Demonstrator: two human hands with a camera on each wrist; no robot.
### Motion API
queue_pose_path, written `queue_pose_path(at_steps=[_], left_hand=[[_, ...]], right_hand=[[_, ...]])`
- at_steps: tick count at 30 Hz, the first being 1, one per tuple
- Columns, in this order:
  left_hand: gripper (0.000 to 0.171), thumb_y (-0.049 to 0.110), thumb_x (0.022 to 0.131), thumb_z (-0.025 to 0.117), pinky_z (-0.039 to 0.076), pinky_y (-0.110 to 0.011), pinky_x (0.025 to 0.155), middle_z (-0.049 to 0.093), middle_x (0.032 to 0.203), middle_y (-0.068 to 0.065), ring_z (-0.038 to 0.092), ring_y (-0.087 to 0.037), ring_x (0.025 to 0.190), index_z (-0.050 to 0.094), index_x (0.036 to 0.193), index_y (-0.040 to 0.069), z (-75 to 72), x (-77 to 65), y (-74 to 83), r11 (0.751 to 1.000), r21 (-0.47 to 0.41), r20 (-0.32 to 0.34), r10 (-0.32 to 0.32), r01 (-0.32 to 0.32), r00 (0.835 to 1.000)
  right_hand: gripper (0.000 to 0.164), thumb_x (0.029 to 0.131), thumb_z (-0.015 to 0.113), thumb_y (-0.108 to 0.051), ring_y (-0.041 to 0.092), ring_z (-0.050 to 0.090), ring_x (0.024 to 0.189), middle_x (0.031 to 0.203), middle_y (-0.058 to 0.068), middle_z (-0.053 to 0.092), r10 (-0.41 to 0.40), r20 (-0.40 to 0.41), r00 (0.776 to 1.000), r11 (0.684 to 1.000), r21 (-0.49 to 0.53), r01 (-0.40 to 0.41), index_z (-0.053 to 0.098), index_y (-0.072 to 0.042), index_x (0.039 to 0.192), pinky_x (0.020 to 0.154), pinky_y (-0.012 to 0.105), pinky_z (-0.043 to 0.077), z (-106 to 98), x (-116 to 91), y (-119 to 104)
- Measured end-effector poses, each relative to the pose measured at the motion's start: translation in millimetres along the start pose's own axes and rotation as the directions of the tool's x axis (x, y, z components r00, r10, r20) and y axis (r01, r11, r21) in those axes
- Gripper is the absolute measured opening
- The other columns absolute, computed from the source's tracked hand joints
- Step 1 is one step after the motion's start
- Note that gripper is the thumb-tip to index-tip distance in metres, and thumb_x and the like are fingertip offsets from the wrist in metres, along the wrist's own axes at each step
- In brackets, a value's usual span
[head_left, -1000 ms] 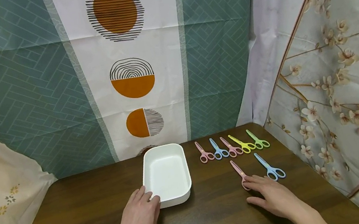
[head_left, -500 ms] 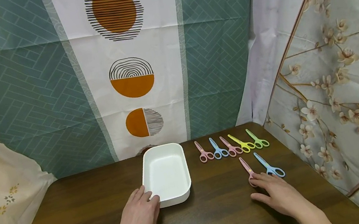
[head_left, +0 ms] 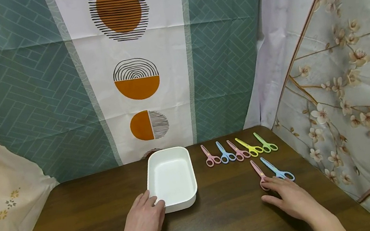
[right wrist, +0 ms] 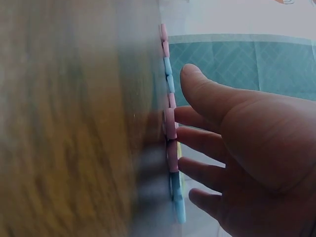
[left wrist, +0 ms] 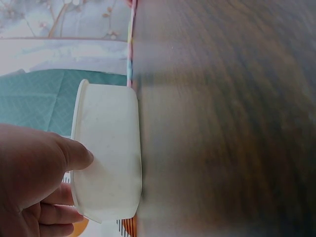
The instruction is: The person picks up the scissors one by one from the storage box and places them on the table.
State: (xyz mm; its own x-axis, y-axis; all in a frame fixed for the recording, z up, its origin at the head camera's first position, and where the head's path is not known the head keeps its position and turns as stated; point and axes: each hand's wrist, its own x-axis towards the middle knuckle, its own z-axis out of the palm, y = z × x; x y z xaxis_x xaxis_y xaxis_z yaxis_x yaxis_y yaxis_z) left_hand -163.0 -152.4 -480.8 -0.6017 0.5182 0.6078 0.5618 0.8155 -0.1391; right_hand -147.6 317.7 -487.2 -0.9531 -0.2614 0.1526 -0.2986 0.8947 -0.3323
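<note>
A white rectangular tray (head_left: pixel 180 206) stands on the table. My left hand (head_left: pixel 144 217) holds its near left corner; in the left wrist view the thumb (left wrist: pixel 79 155) lies on the outer wall and the fingers bend by the rim. On the right, the fingertips of my right hand (head_left: pixel 292 197) rest on the handle of pink scissors (head_left: pixel 257 169), fingers fairly straight, thumb held apart. Just right of these lie blue scissors (head_left: pixel 272 168), one handle loop partly behind the hand. The right wrist view shows the pink handle (right wrist: pixel 170 123) flat on the table at the fingertips.
Behind the right hand, a row of scissors lies near the table's back edge: pink (head_left: pixel 206 152), blue (head_left: pixel 223 151), pink (head_left: pixel 236 148), yellow (head_left: pixel 247 145) and green (head_left: pixel 262 142). A patterned cloth (head_left: pixel 227 65) hangs behind the table (head_left: pixel 88 213), with a flowered one (head_left: pixel 353 86) at right.
The near pink scissors have slid right across the table, closer to the blue scissors, under my right fingertips. My right hand moved right with them. The left hand and tray stay put.
</note>
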Motion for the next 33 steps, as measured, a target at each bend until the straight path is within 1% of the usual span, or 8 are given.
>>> queue_pose_path(at_steps=[8, 16, 21, 24, 26, 29, 31, 33], left_hand=[[0.028, 0.006, 0.075, 0.093, 0.062, -0.057, 0.097, 0.076, 0.085, -0.013, 0.075, -0.044, 0.107, 0.066, 0.079, 0.012, 1.6, 0.3, -0.8, 1.000, -0.003, -0.022, 0.014, -0.014, 1.000], [0.028, 0.005, 0.074, 0.093, 0.062, -0.057, 0.096, 0.076, 0.086, -0.013, 0.074, -0.044, 0.106, 0.066, 0.080, 0.011, 2.1, -0.5, -0.9, 1.000, -0.009, -0.033, 0.018, -0.018, 0.999], [0.028, 0.005, 0.075, 0.093, 0.062, -0.057, 0.096, 0.075, 0.086, -0.013, 0.074, -0.044, 0.106, 0.066, 0.079, 0.011, 2.4, -0.4, -0.7, 1.000, -0.009, -0.033, 0.019, -0.019, 0.999], [0.028, 0.005, 0.075, 0.093, 0.062, -0.057, 0.097, 0.075, 0.086, -0.013, 0.074, -0.044, 0.106, 0.066, 0.079, 0.011, 2.4, 0.2, -0.9, 1.000, -0.010, -0.033, 0.017, -0.018, 0.999], [0.028, 0.005, 0.075, 0.093, 0.062, -0.057, 0.097, 0.076, 0.086, -0.013, 0.074, -0.044, 0.106, 0.066, 0.080, 0.011, 2.3, 0.4, -1.1, 1.000, -0.008, -0.033, 0.016, -0.016, 0.999], [0.028, 0.005, 0.075, 0.093, 0.062, -0.057, 0.097, 0.075, 0.086, -0.013, 0.074, -0.044, 0.106, 0.066, 0.080, 0.011, 2.0, 0.3, -1.2, 1.000, -0.005, -0.031, 0.017, -0.017, 0.999], [0.027, 0.005, 0.075, 0.092, 0.062, -0.057, 0.097, 0.075, 0.086, -0.013, 0.074, -0.044, 0.106, 0.066, 0.079, 0.011, 1.9, 0.0, -1.1, 1.000, -0.004, -0.029, 0.018, -0.018, 0.999], [0.027, 0.006, 0.076, 0.092, 0.061, -0.057, 0.097, 0.075, 0.086, -0.013, 0.074, -0.044, 0.107, 0.066, 0.079, 0.011, 1.7, -0.4, -0.7, 1.000, -0.004, -0.023, 0.015, -0.015, 1.000]], right_hand=[[0.056, 0.101, 0.078, -0.047, 0.050, 0.057, 0.143, 0.155, 0.020, 0.063, 0.014, 0.012, 1.000, 1.000, 0.011, -0.014, 0.074, -0.009, 0.142, 0.116, 0.074, 0.042, -1.1, -0.5, 1.2], [0.053, 0.101, 0.078, -0.046, 0.051, 0.056, 0.143, 0.154, 0.018, 0.064, 0.010, -0.004, 1.000, 1.000, 0.021, -0.010, 0.076, -0.010, 0.140, 0.116, 0.073, 0.043, -2.0, -1.3, 1.9], [0.055, 0.102, 0.078, -0.047, 0.053, 0.055, 0.143, 0.153, 0.021, 0.064, 0.028, -0.090, 0.996, 0.999, -0.012, -0.029, 0.074, -0.009, 0.141, 0.113, 0.073, 0.046, -3.7, -0.9, 8.5], [0.065, 0.103, 0.076, -0.049, 0.057, 0.049, 0.146, 0.156, 0.029, 0.058, 0.080, -0.124, 0.989, 0.994, -0.058, -0.087, 0.068, -0.003, 0.147, 0.115, 0.073, 0.044, -6.7, 0.6, 17.8], [0.073, 0.105, 0.072, -0.053, 0.059, 0.043, 0.149, 0.160, 0.035, 0.050, 0.138, -0.093, 0.986, 0.987, -0.069, -0.144, 0.062, 0.003, 0.151, 0.117, 0.074, 0.041, -9.6, 1.1, 24.8], [0.086, 0.106, 0.065, -0.062, 0.062, 0.037, 0.151, 0.163, 0.040, 0.041, 0.220, -0.001, 0.975, 0.973, -0.066, -0.220, 0.054, 0.007, 0.155, 0.116, 0.076, 0.039, -13.3, 0.6, 34.8], [0.092, 0.105, 0.062, -0.067, 0.063, 0.035, 0.151, 0.164, 0.041, 0.037, 0.254, 0.047, 0.966, 0.966, -0.054, -0.252, 0.051, 0.008, 0.157, 0.115, 0.078, 0.039, -15.0, 0.4, 39.4], [0.095, 0.105, 0.059, -0.070, 0.064, 0.033, 0.152, 0.165, 0.042, 0.036, 0.267, 0.069, 0.961, 0.963, -0.052, -0.264, 0.050, 0.008, 0.158, 0.115, 0.079, 0.038, -15.6, 0.1, 41.4]])
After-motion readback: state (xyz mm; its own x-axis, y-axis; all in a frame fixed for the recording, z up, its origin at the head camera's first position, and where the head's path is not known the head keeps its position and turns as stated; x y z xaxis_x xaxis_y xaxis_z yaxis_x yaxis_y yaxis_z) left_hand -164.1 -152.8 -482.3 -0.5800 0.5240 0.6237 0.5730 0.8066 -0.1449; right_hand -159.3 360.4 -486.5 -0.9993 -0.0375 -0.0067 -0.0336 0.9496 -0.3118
